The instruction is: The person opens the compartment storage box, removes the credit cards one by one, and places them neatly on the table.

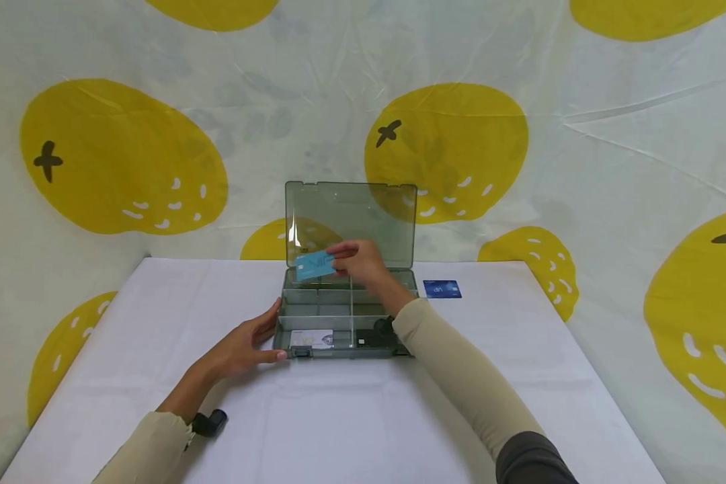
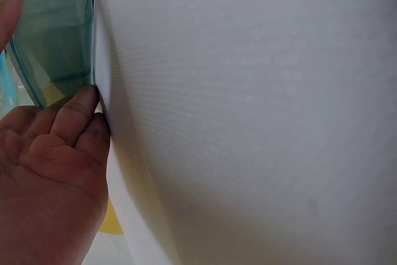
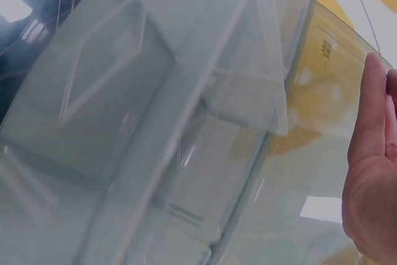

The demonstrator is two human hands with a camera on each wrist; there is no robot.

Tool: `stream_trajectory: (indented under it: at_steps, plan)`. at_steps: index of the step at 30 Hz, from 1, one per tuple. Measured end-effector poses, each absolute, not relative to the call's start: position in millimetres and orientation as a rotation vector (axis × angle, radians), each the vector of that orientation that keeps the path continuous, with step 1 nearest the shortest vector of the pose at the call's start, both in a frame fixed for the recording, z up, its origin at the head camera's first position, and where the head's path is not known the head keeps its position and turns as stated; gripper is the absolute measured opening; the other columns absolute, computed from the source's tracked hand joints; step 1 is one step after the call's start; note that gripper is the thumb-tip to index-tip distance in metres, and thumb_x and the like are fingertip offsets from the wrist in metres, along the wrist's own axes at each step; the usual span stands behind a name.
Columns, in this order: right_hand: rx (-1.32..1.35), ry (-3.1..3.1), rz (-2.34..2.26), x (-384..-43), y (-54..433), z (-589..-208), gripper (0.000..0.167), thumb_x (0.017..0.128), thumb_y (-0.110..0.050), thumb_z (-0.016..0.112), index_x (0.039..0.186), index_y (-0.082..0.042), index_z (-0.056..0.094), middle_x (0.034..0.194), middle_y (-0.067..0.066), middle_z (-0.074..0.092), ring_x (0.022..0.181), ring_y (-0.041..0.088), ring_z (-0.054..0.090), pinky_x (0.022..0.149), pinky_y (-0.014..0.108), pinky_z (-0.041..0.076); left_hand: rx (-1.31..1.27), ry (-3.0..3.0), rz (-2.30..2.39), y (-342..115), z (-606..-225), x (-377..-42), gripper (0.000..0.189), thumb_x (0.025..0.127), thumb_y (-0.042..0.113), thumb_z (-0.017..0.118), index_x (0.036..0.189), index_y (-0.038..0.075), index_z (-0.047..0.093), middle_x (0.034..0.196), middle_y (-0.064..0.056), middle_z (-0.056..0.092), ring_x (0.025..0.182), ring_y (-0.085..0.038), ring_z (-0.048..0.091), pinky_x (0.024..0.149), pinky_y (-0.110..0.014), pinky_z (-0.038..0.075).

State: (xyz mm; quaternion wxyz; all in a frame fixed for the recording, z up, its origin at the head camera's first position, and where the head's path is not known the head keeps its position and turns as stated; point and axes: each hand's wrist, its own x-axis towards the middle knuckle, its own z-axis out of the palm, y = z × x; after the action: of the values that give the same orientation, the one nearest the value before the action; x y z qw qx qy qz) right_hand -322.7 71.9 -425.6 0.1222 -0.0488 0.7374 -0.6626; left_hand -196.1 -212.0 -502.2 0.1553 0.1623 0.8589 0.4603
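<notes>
My right hand [image 1: 361, 261] pinches a light blue card [image 1: 314, 265] with lettering on it, over the back of a clear grey-green compartment box [image 1: 317, 310]. The box's see-through lid [image 1: 351, 222] stands upright behind. My left hand [image 1: 248, 341] rests against the box's left side, its thumb at the front left corner. In the left wrist view, the left fingers [image 2: 77, 116] lie along the box's side wall [image 2: 56, 35]. A white card [image 1: 312, 338] lies in the front left compartment and a black card [image 1: 372, 338] in the front right one, partly hidden by the right wrist.
A dark blue card [image 1: 442, 289] lies on the white-covered table [image 1: 351, 417], right of the box. Behind the table hangs a white cloth [image 1: 314, 94] with large yellow fruit prints. Dividers [image 1: 314, 316] split the box into several compartments.
</notes>
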Motion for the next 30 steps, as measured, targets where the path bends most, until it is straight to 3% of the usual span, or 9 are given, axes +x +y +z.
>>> stream_trajectory:
  at_steps: [4, 10, 13, 23, 26, 30]
  plan:
    - [-0.147, 2.133, -1.97, -322, 83, -421, 0.027, 0.096, 0.005, 0.073, 0.121, -0.004, 0.078, 0.12, 0.015, 0.077, 0.09, 0.02, 0.076, 0.083, 0.037, 0.067, 0.455, 2.455, 1.323, -212, -501, -195, 0.118, 0.088, 0.033, 0.089, 0.173, 0.021, 0.008, 0.178, -0.016, 0.015, 0.159, -0.041, 0.034, 0.127, -0.057, 0.029]
    - [-0.13, 2.103, -2.013, -320, 105, -414, 0.029, 0.099, 0.004, 0.071, 0.127, -0.001, 0.075, 0.121, 0.017, 0.075, 0.092, 0.019, 0.076, 0.103, 0.054, 0.06, 0.455, 2.442, 1.335, -212, -499, -194, 0.118, 0.087, 0.031, 0.089, 0.173, 0.019, 0.008, 0.179, -0.017, 0.014, 0.159, -0.043, 0.033, 0.127, -0.057, 0.03]
    - [-0.128, 2.097, -2.032, -319, 118, -414, 0.029, 0.1, 0.002, 0.07, 0.129, -0.001, 0.074, 0.118, 0.014, 0.074, 0.096, 0.018, 0.075, 0.107, 0.056, 0.057, 0.457, 2.441, 1.339, -212, -499, -194, 0.118, 0.087, 0.031, 0.09, 0.173, 0.019, 0.009, 0.179, -0.015, 0.014, 0.159, -0.043, 0.033, 0.127, -0.057, 0.029]
    - [-0.105, 2.158, -2.06, -315, 167, -417, 0.035, 0.101, -0.002, 0.07, 0.136, -0.001, 0.07, 0.126, 0.017, 0.072, 0.1, 0.018, 0.076, 0.094, 0.04, 0.065, 0.476, 2.453, 1.326, -214, -500, -194, 0.118, 0.087, 0.033, 0.089, 0.173, 0.019, 0.009, 0.179, -0.016, 0.015, 0.159, -0.042, 0.034, 0.127, -0.057, 0.029]
    - [-0.082, 2.181, -2.056, -312, 182, -418, 0.036, 0.1, -0.003, 0.072, 0.136, -0.001, 0.07, 0.123, 0.013, 0.074, 0.097, 0.015, 0.077, 0.093, 0.039, 0.065, 0.49, 2.452, 1.327, -214, -500, -194, 0.118, 0.088, 0.033, 0.089, 0.173, 0.018, 0.009, 0.178, -0.016, 0.015, 0.159, -0.042, 0.034, 0.127, -0.058, 0.029]
    - [-0.049, 2.191, -2.046, -310, 203, -420, 0.037, 0.1, -0.003, 0.072, 0.136, -0.001, 0.069, 0.115, 0.005, 0.077, 0.098, 0.014, 0.077, 0.102, 0.046, 0.061, 0.474, 2.457, 1.317, -213, -500, -194, 0.118, 0.087, 0.035, 0.089, 0.173, 0.019, 0.008, 0.178, -0.016, 0.015, 0.16, -0.042, 0.033, 0.127, -0.058, 0.028]
